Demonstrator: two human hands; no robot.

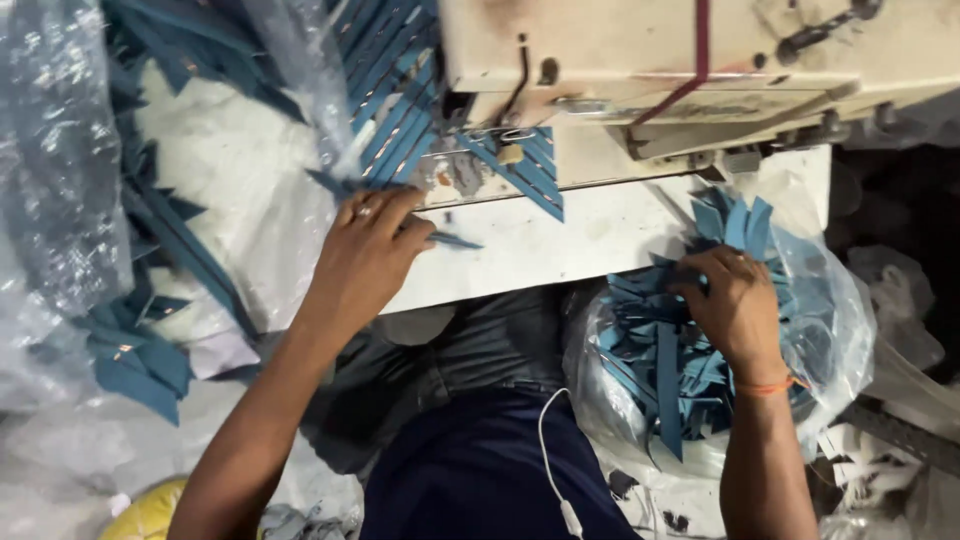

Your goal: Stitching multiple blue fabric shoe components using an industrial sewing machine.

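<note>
Teal strips fill the bag (830, 310) at the worktop's (600, 235) right edge, where our right hand (735, 305) closes on several; our left hand (365, 255) pinches one strip (440, 240) flat near the sewing machine (650, 60), ready for feeding.

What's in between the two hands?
In the head view, the bare white table edge lies between the left hand and right hand, with the person's dark lap just below.

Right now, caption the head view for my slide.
Left hand holds a blue fabric strip at the sewing machine; right hand reaches into a bag of strips.
</note>
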